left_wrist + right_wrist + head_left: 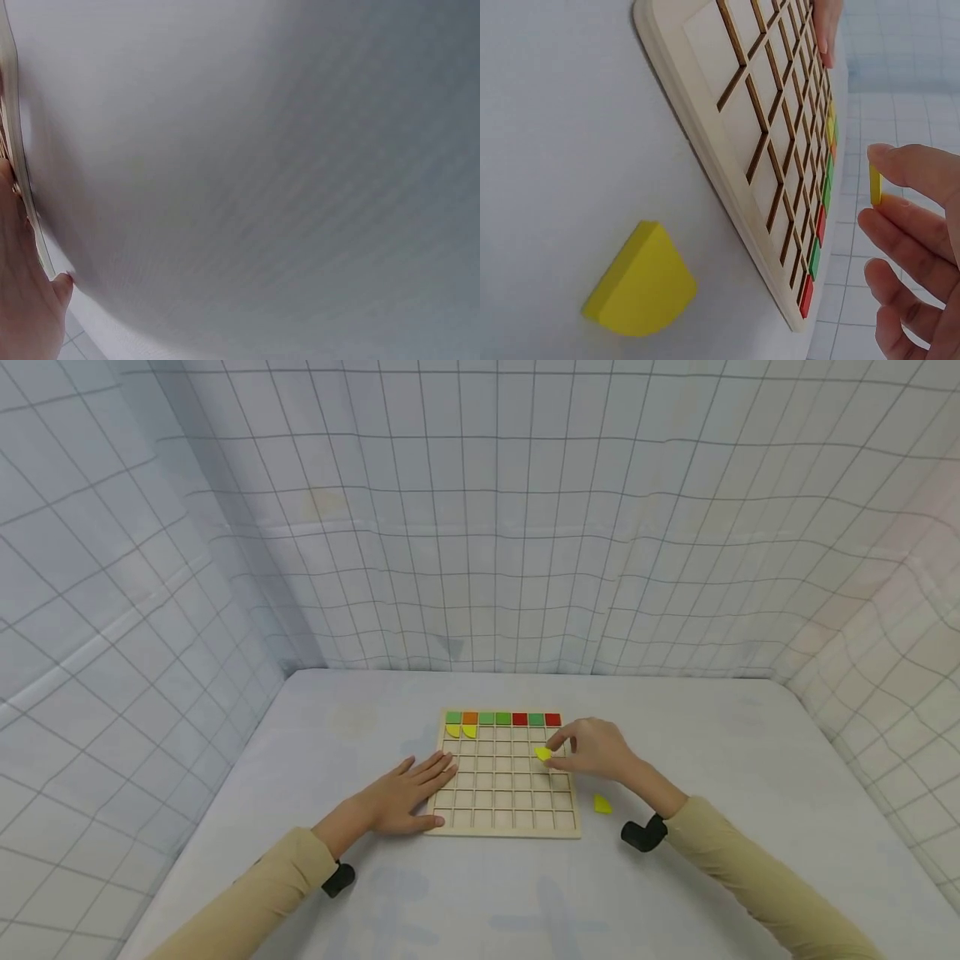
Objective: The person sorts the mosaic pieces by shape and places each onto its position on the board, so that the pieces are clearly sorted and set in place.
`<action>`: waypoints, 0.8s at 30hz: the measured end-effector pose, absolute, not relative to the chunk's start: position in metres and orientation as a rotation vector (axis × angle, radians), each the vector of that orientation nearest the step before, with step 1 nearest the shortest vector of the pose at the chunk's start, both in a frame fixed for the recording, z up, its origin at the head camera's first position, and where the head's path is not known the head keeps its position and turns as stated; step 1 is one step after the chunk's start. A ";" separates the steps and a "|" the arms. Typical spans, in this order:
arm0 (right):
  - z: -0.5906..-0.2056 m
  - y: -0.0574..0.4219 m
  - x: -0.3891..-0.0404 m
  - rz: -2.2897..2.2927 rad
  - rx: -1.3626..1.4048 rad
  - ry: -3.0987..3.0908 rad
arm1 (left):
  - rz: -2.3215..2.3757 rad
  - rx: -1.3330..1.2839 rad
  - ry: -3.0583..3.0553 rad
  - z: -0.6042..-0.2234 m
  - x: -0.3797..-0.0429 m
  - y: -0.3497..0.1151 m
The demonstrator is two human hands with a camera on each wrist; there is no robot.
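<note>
A square wooden grid board point(493, 795) lies on the table. My left hand point(401, 797) is spread with straight fingers over the board's left edge, its thumb at the lower left corner. Between thumb and index finger, my right hand point(596, 749) pinches a yellow quarter-circle tile point(543, 753), held above the right part of the grid; the right wrist view shows this tile point(875, 184) edge-on. Two similar yellow tiles point(469, 732) sit in the two leftmost cells of the second row. Green, orange and red square tiles point(520, 719) fill the top row.
Another yellow quarter-circle tile point(602, 803) lies on the white table point(480, 893) just right of the board, below the right hand. Grid-patterned white curtains point(480, 527) surround the table at the back and sides. Each wrist carries a black device point(643, 835).
</note>
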State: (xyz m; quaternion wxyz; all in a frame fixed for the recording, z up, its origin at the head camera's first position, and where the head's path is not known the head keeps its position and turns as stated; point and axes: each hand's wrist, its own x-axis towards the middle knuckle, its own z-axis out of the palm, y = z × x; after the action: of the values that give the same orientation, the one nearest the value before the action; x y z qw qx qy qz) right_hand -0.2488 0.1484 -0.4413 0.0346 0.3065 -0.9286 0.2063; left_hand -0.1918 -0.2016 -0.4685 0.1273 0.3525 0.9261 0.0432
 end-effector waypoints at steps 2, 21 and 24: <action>-0.442 0.145 -0.250 0.636 0.919 -2.858 | 0.128 1.029 2.696 -0.469 -0.192 -0.202; -0.442 0.111 -0.270 0.592 0.852 -2.867 | 0.131 1.014 2.695 -0.469 -0.194 -0.201; -0.443 0.103 -0.269 0.606 0.848 -2.891 | 0.126 1.003 2.687 -0.469 -0.193 -0.202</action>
State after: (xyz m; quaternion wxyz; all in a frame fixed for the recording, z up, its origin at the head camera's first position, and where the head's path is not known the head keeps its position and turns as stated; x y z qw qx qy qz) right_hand -0.2693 0.1030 -0.4428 0.0343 0.2757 -0.9402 0.1971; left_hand -0.1927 -0.2017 -0.4692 0.1350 0.3463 0.9273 0.0436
